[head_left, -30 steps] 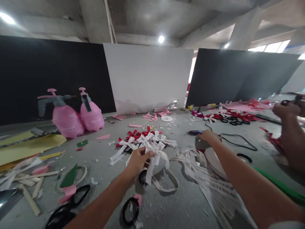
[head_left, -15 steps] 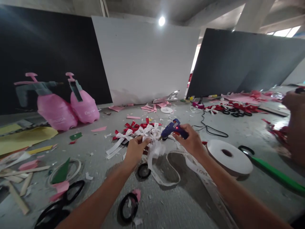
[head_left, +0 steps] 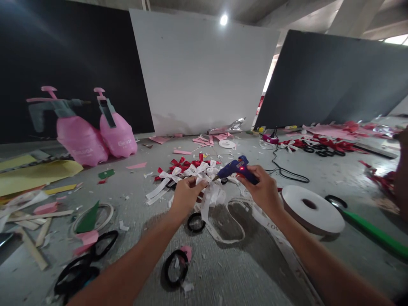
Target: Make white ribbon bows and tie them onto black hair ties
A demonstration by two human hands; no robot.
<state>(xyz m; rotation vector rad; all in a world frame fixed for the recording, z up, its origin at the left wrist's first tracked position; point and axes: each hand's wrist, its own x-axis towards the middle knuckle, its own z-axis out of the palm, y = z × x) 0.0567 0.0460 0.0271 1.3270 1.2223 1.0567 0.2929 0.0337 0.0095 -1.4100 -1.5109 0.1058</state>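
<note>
the white bow [head_left: 214, 196] is held just above the tabletop [head_left: 219, 272], in front of the person and between the two hands. the left hand [head_left: 185, 196] has it, thumb and fingers closed in a pinch at the bow's left side, with a ribbon tail hanging toward the person. the right hand [head_left: 264, 188] is wrapped round the grip of a blue glue gun [head_left: 234, 167], fingers curled; whether one presses the trigger i can't tell.

the relation that seems to matter is nozzle to bow: the gun's barrel runs leftward and slightly down from the right hand, so its tip ends right at the upper part of the bow, close by the left thumb. touching or just short of it, i can't make out. the left hand is the nearer one to the bow; the right reaches it only through the gun.

beyond lie red bows [head_left: 182, 164] and other white bows [head_left: 170, 175]; a black ring [head_left: 189, 224] rests just below the left hand, and a white ribbon spool [head_left: 295, 204] sits beside the right forearm.
</note>
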